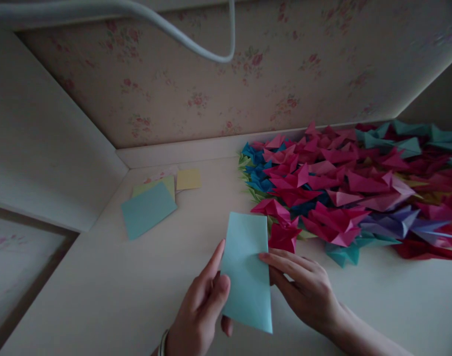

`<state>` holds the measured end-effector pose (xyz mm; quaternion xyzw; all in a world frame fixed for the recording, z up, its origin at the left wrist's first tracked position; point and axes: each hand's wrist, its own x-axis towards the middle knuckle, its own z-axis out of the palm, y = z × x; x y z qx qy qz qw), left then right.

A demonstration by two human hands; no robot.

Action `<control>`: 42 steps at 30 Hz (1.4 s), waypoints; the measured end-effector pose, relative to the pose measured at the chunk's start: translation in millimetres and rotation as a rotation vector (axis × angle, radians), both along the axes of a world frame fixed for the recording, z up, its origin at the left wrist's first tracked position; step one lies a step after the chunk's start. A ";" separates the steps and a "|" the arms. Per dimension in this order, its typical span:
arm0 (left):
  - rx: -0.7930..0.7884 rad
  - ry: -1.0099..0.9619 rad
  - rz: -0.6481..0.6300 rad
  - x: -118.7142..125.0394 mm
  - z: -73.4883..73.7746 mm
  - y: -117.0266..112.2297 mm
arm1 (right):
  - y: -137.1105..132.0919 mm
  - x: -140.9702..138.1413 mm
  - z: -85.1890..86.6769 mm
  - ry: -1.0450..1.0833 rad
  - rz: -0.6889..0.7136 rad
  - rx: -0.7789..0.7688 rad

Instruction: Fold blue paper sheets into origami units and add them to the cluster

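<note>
A light blue sheet of paper (247, 269), folded into a tall rectangle, is held just above the white table (100, 291) near its front edge. My left hand (202, 306) pinches its left edge, thumb on top and forefinger stretched up along the side. My right hand (303, 289) grips the right edge with the fingers laid against the paper. Just right of the sheet lies a large heap of folded paper shapes (344, 190), mostly pink and red with some blue, teal, green and purple.
A small stack of flat sheets (148, 207), blue on top of pale green, lies at the back left, with a yellow sheet (189, 179) beside it. A flowered wall (211, 84) rises behind the table. A white cable (196, 44) hangs across the top.
</note>
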<state>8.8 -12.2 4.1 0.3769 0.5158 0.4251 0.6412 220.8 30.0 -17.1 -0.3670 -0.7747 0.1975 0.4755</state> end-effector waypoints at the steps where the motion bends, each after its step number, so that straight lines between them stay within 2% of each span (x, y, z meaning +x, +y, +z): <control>1: 0.003 -0.035 0.051 0.1 -0.1 0.3 | -0.1 0.4 0.6 0.007 -0.017 -0.014; 3: 0.057 -0.078 0.155 -0.7 -1.6 1.6 | -0.6 0.6 1.6 0.039 -0.040 -0.068; 5: 0.166 -0.028 0.198 -3.2 -4.2 3.0 | -1.4 0.4 2.7 0.087 -0.043 -0.121; 9: 0.365 0.145 0.099 -9.2 -9.3 3.8 | -3.6 -1.1 5.3 0.157 -0.016 -0.208; 12: 0.404 0.159 0.048 -10.8 -9.5 5.1 | -6.0 -3.3 7.8 0.198 0.022 -0.324; 16: 0.419 0.235 0.047 -8.4 -3.8 9.6 | -9.5 -6.4 10.4 0.174 0.035 -0.471; 20: 0.393 0.323 0.090 -5.0 2.8 12.3 | -12.4 -9.9 8.3 0.200 -0.018 -0.574; 24: 0.270 0.328 0.165 -4.0 4.5 12.2 | -15.0 -16.1 5.2 0.314 -0.041 -0.667; 29: 0.149 0.221 0.263 -1.9 0.6 12.8 | -18.0 -24.1 1.4 0.418 -0.029 -0.720; 34: 0.114 0.062 0.345 1.5 -2.3 14.5 | -18.6 -27.7 -6.1 0.587 -0.047 -0.762; 38: 0.103 0.034 0.313 1.8 -1.3 17.1 | -19.0 -27.7 -8.6 0.602 -0.049 -0.757; 42: 0.059 -0.033 0.127 1.7 -0.9 18.7 | -20.9 -26.5 -9.9 0.492 -0.014 -0.727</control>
